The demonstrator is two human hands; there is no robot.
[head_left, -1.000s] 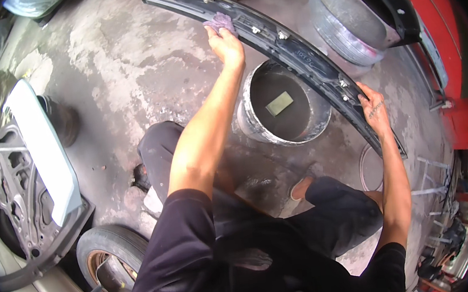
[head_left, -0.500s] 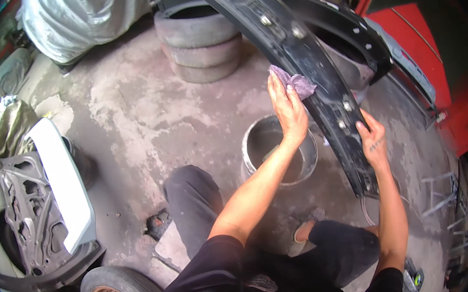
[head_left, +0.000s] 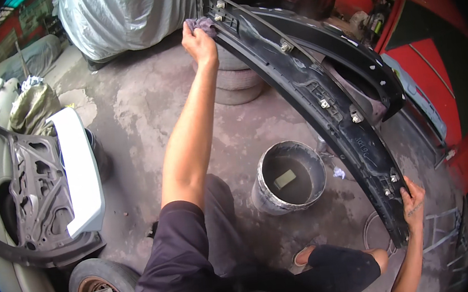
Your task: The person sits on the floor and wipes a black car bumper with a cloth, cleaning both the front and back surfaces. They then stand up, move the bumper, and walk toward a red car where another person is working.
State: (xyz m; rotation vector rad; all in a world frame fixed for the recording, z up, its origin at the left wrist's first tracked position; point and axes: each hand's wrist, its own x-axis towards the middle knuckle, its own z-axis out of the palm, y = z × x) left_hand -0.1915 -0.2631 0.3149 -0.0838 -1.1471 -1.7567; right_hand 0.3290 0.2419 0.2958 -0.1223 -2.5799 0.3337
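Note:
A long, curved black car trim panel [head_left: 308, 90] slants across the view, its inner side with several light clips facing me. Near its far left end, my left hand [head_left: 199, 46] is closed on a purple cloth [head_left: 202, 27] pressed against the panel's edge. My right hand [head_left: 414, 202] grips the near right end, thumb on the inner face and the other fingers hidden behind. Below the panel stands a bucket [head_left: 288, 177] of murky liquid with a pale yellowish block [head_left: 285, 179] in it.
Stacked tires [head_left: 237, 86] stand behind the panel, beside a silver-covered object [head_left: 124, 20]. Another black curved part [head_left: 361, 53] lies beyond. At left are a white panel [head_left: 79, 168], a grey metal frame [head_left: 36, 189] and a wheel [head_left: 103, 285]. A red panel [head_left: 420, 75] stands at right.
My left hand has moved with the cloth away and left, from the panel's middle to its far end. The panel and my right hand have shifted nearer and right; the bucket shows more fully.

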